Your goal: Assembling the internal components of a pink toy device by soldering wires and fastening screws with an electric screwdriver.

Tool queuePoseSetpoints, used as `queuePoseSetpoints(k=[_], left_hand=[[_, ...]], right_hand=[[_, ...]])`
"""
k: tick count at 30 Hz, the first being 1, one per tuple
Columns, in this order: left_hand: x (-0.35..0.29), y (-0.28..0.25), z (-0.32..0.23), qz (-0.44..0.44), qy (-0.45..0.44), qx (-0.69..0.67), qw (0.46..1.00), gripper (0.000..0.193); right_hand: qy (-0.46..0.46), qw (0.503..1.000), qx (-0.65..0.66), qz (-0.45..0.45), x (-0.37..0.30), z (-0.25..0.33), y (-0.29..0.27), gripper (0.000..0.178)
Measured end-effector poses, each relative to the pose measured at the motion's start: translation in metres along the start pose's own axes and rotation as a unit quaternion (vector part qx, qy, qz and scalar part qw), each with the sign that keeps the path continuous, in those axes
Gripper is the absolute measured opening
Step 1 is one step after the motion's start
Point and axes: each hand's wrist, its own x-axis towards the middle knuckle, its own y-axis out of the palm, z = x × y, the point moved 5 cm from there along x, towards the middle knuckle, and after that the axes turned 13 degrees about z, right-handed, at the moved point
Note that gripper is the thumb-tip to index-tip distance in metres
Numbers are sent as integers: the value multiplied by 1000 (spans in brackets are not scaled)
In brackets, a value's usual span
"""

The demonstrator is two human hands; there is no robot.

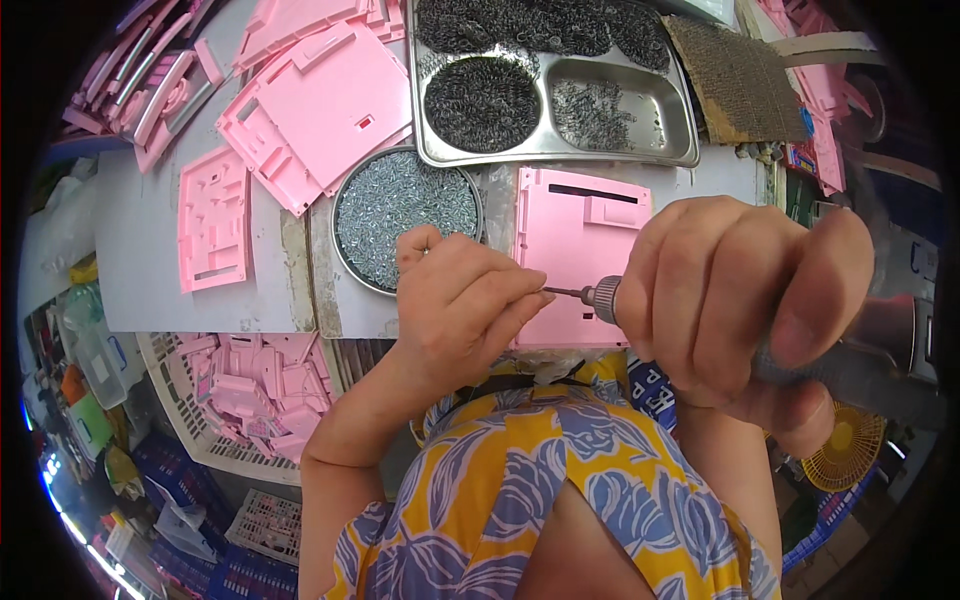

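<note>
My right hand [735,300] is wrapped round a grey electric screwdriver [603,299], held level and pointing left. Its thin bit reaches the fingertips of my left hand [465,300], which are pinched together at the bit's tip. Whatever small thing they hold there is too small to make out. Just behind the left hand stands a round metal bowl [380,215] full of small silvery screws. Below the bit, on the table, lies a flat pink plastic panel [565,225] with a dark slot near its far edge.
A steel compartment tray [550,155] with heaps of small dark springs stands at the back. Pink panels [320,100] are stacked at the far left, with a single pink part [213,220] nearer. A white basket [185,400] of pink pieces sits below the table's left edge. Cardboard [735,80] lies right of the tray.
</note>
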Motion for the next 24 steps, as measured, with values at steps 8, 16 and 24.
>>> queuePoseSetpoints(k=[8, 16, 24], left_hand=[[3, -9, -1, 35, -23, 52, 998, 12], [0, -7, -3, 17, -58, 3, 998, 17], [3, -12, -10, 55, -25, 58, 997, 18]], right_hand=[[13, 999, -6, -45, -3, 2, -1, 31], [19, 999, -25, -3, 2, -2, 1, 32], [16, 1000, -5, 6, 1, -8, 7, 31]])
